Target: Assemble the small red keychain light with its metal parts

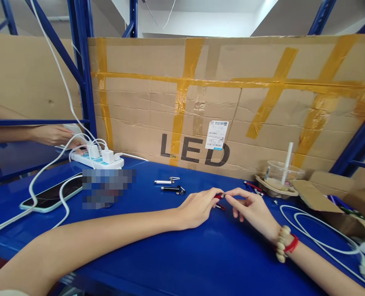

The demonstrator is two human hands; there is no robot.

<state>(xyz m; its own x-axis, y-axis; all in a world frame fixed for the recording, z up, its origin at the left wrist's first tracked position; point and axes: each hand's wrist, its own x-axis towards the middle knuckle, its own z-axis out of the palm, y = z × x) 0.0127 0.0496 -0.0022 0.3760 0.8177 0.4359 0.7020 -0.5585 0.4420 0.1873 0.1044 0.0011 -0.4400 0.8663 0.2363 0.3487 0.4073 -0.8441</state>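
Observation:
My left hand (197,209) is closed on a small shiny red metal tube (219,196), held just above the blue tabletop. At the tube's right end, the thumb and index finger of my right hand (250,207) pinch together around its tip; the exact part between them is too small to make out. Just below the fingers a second red tube (220,207) lies on the table. Left of my hands rest a silver tube with a clip (163,182) and a black tube with a clip (170,189). More red and blue tubes (254,188) lie beyond my right hand.
A white power strip (108,163) with plugs and cables stands left, near another person's hands (54,135). A phone (53,195) lies in front. At right are a plastic cup with straw (285,170), a coiled white cable (319,242) and an open carton (343,222). Cardboard (139,111) stands behind.

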